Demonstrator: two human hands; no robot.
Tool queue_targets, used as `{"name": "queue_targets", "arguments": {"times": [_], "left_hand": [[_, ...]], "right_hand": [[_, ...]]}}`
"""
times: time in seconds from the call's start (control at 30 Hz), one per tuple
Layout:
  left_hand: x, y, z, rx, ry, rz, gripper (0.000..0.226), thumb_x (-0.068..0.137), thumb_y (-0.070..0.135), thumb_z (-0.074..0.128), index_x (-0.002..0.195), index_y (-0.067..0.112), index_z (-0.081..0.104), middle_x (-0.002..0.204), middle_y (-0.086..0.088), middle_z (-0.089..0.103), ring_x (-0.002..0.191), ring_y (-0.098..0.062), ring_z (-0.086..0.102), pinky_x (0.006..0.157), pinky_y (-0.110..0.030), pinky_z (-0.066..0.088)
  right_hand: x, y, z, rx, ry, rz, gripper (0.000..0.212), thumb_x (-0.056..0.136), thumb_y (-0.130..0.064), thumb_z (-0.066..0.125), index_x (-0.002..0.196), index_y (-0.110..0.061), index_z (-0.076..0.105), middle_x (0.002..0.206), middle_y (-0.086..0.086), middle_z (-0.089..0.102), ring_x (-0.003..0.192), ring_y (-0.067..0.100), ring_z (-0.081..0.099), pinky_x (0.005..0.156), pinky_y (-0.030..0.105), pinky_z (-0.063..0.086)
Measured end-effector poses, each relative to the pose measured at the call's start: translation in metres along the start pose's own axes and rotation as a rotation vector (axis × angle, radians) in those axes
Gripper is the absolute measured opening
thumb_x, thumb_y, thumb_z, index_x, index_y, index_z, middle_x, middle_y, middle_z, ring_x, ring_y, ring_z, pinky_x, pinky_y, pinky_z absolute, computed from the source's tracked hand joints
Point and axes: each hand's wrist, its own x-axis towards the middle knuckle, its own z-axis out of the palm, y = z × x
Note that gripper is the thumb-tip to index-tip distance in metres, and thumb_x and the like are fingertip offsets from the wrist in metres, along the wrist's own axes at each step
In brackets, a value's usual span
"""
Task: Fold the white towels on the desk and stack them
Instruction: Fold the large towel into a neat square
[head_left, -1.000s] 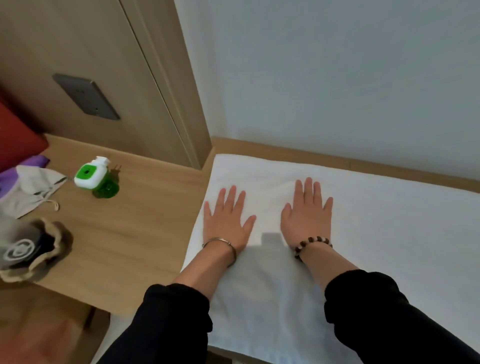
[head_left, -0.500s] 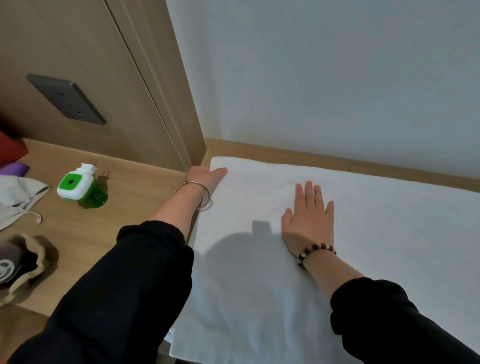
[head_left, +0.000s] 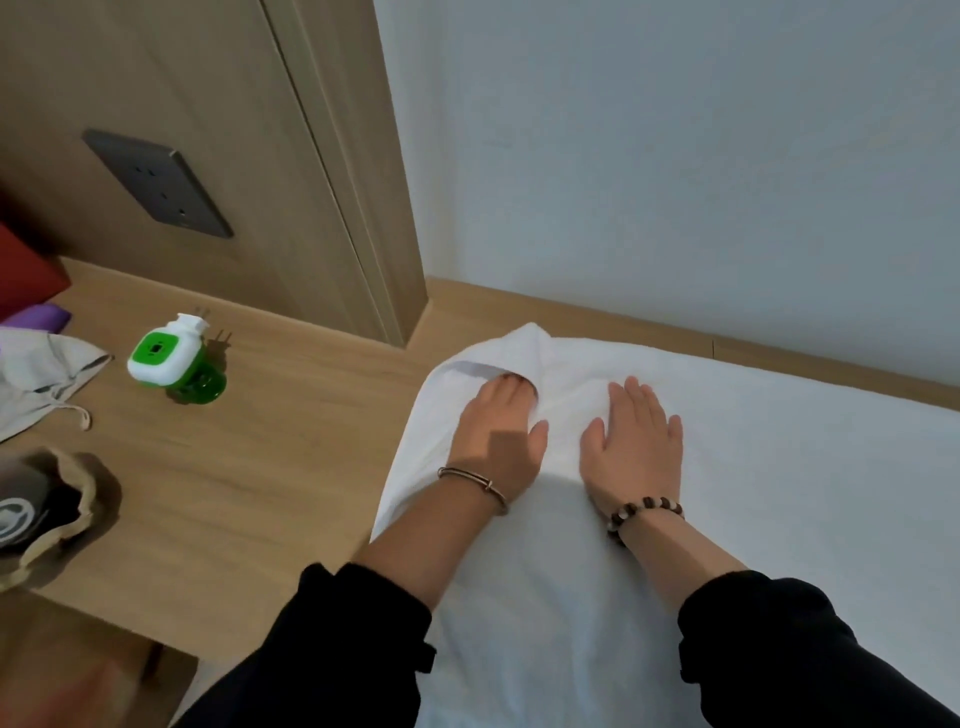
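A large white towel lies spread over the wooden desk, reaching from the desk's middle to the right edge of view. My left hand grips the towel's far left corner; its fingertips are hidden under the lifted fold, which is pulled up and inward. My right hand lies flat on the towel just to the right, fingers apart, pressing the cloth down. Both wrists carry bracelets.
A green and white plug-in device stands on the desk to the left. Farther left lie a grey cloth pouch and a dark cap in a beige bag. A wall socket sits on the wooden panel behind.
My left hand, which had reached out to the towel's far left corner, has drawn that corner back toward the middle. My right hand stays flat in place.
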Motion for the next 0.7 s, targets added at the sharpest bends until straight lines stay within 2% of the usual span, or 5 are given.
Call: {"name": "queue_targets", "arguments": {"times": [0.17,0.3,0.43,0.6,0.7], "left_hand": [[-0.006,-0.01,-0.009,-0.266,0.139,-0.176,0.028,0.083,-0.002,0.038,0.094,-0.006,0.063,0.092,-0.025,0.064,0.09,-0.041,0.057,0.081,-0.035,0.041],[0.035,-0.025,-0.027,-0.626,-0.012,-0.591,0.02,0.096,0.019,0.044,0.081,0.013,0.056,0.085,-0.008,0.058,0.083,-0.024,0.051,0.071,-0.025,0.036],[0.067,-0.035,-0.041,-1.138,0.042,-0.976,0.016,0.087,0.026,0.061,0.084,0.01,0.064,0.089,-0.009,0.068,0.083,-0.026,0.065,0.083,-0.034,0.052],[0.083,-0.052,-0.053,-1.371,0.03,-1.08,0.028,0.096,0.014,0.054,0.069,0.006,0.051,0.04,0.0,0.056,0.031,-0.009,0.052,0.034,-0.017,0.043],[0.081,-0.06,-0.057,-1.252,-0.048,-1.054,0.018,0.093,0.001,0.053,0.077,0.008,0.059,0.041,0.0,0.056,0.029,-0.009,0.051,0.032,-0.017,0.042]], "right_hand": [[0.025,-0.018,-0.007,-0.089,0.203,0.042,0.025,0.091,-0.021,0.039,0.103,-0.008,0.057,0.106,0.011,0.055,0.099,0.03,0.046,0.079,0.04,0.033],[0.031,-0.018,-0.005,-0.139,0.249,0.027,0.018,0.089,-0.016,0.043,0.095,-0.005,0.056,0.097,0.014,0.052,0.092,0.032,0.044,0.074,0.039,0.031],[0.03,-0.015,-0.004,-0.102,0.291,0.017,0.015,0.086,-0.012,0.047,0.092,-0.003,0.057,0.095,0.015,0.053,0.089,0.032,0.044,0.073,0.039,0.031],[0.032,-0.014,-0.002,-0.092,0.294,0.017,0.014,0.084,-0.011,0.049,0.091,-0.004,0.058,0.093,0.015,0.053,0.087,0.032,0.045,0.07,0.037,0.029],[0.032,-0.014,-0.001,-0.07,0.307,0.016,0.013,0.083,-0.01,0.049,0.09,-0.004,0.058,0.092,0.015,0.054,0.087,0.033,0.045,0.07,0.037,0.03]]}}
